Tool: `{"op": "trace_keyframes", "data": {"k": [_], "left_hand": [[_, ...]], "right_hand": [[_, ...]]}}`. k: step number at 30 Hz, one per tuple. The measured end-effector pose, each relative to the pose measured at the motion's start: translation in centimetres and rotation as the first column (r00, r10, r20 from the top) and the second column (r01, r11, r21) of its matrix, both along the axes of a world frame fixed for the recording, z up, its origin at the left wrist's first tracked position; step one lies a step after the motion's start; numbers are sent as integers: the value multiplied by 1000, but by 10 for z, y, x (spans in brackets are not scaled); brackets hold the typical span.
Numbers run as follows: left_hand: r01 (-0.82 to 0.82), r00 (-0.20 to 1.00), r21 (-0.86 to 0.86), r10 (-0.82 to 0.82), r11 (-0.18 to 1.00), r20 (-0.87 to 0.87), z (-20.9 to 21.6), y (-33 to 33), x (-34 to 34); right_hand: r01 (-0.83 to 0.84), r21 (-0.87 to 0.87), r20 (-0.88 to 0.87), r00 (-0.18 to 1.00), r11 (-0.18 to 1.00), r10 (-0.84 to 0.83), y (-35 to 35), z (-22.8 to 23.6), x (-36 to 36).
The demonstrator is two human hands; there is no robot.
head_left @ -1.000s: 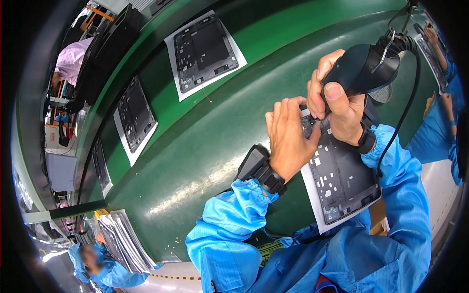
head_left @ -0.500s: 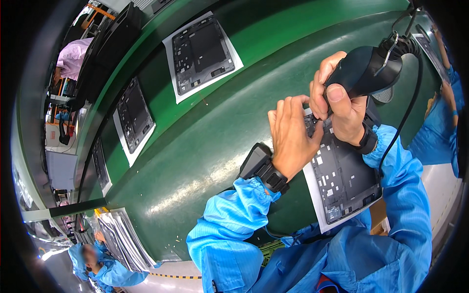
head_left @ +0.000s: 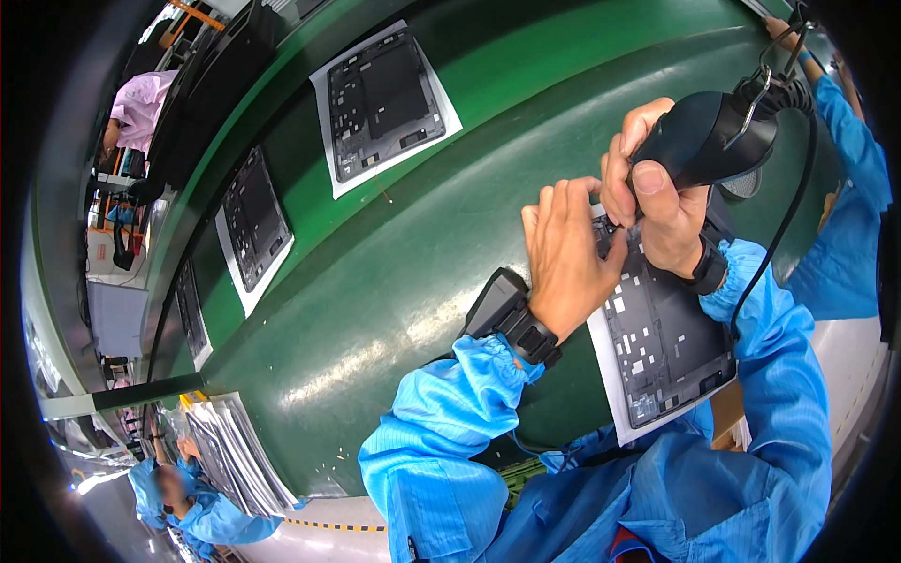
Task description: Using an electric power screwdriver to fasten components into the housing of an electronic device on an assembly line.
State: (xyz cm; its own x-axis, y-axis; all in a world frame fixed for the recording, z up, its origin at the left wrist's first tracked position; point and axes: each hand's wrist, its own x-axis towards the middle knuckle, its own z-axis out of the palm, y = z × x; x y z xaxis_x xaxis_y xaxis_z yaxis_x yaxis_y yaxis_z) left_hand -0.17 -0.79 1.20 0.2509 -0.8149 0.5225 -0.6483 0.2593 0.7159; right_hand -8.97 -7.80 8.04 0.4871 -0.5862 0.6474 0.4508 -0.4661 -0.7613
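Note:
My right hand [head_left: 671, 206] is wrapped round a black electric screwdriver [head_left: 699, 141], which hangs by a metal hook with a coiled black cord. The tool's tip is hidden behind my fingers. Below it lies a dark, flat tablet-like housing [head_left: 676, 338] with several small pale pads on it, resting on a white sheet [head_left: 610, 385]. At the housing's far left corner is my left hand [head_left: 563, 249], fingers stretched out, index finger and thumb on either side of the spot where the right fingertips meet it. Nothing shows in the left hand.
On the green strip beyond the bench [head_left: 357, 328] lie similar housings [head_left: 385, 103] on white sheets. A stack of sheets [head_left: 239, 446] stands at the lower left beside a co-worker in blue [head_left: 211, 516]. At the right edge another co-worker's arm [head_left: 845, 141] reaches in.
Both my hands and the screwdriver stay nearly in place. The housings on the far strip have slid slightly left. At the right, the co-worker's arm has reached farther away from the near side.

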Motion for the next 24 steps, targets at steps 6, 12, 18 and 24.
{"op": "trace_keyframes", "data": {"k": [6,12,18,24], "left_hand": [[3,1000,-6,-3,1000,18,0,-1,1],[1,1000,6,-1,1000,10,-2,-1,2],[6,1000,-19,-6,1000,1,1,-1,1],[10,1000,-20,-10,1000,0,1,0,1]], "right_hand": [[-21,32,-24,999,999,22,0,1,-2],[17,19,-27,999,1000,-17,1,1,2],[-27,29,-25,999,999,28,1,4,0],[-105,53,101,990,993,99,0,0,1]]}}
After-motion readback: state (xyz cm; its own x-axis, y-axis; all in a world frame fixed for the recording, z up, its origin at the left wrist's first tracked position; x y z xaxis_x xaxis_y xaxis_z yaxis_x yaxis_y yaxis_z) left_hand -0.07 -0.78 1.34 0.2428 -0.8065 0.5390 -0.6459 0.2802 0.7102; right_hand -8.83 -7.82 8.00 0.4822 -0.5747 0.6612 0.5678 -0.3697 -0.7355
